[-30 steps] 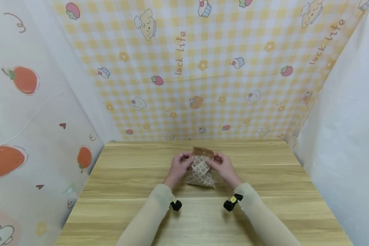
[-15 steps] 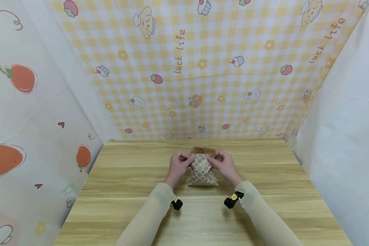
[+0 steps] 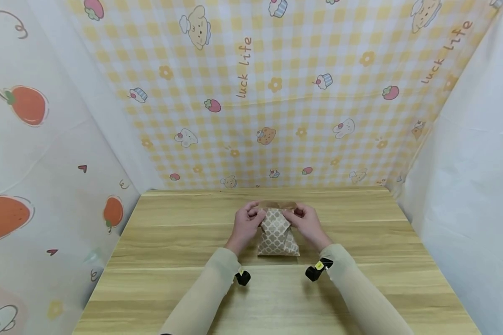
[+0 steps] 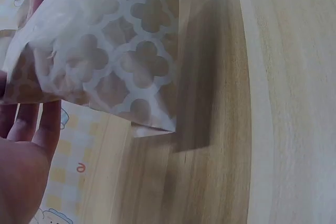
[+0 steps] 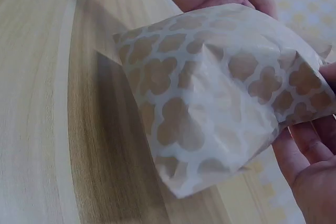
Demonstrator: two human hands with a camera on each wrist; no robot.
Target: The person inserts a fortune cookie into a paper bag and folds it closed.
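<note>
1. Your left hand [image 3: 246, 222] sits at the left upper corner of the patterned paper bag [image 3: 278, 231], fingers curled in and pinching the paper near its mouth. The left wrist view shows that side of the bag [image 4: 113, 51] puffed out and lifted just clear of the wooden table [image 4: 273, 103] at its lower corner.
2. The bag stands in the middle of the table [image 3: 172, 246], between your two hands, its bottom edge toward you. Its brown top flap [image 3: 282, 204] shows behind the pinched neck. What it holds cannot be seen, though the bulge in the right wrist view [image 5: 220, 108] suggests it is filled.
3. Your right hand [image 3: 305, 223] mirrors the left at the right upper corner, fingers curled and pinching the paper.
4. Progress, as I judge it: the top is gathered inward from both sides, so the closing looks begun. The flap stands unfolded, so the mouth is not yet shut down flat; folding it over and pressing the crease looks to be what remains.
</note>
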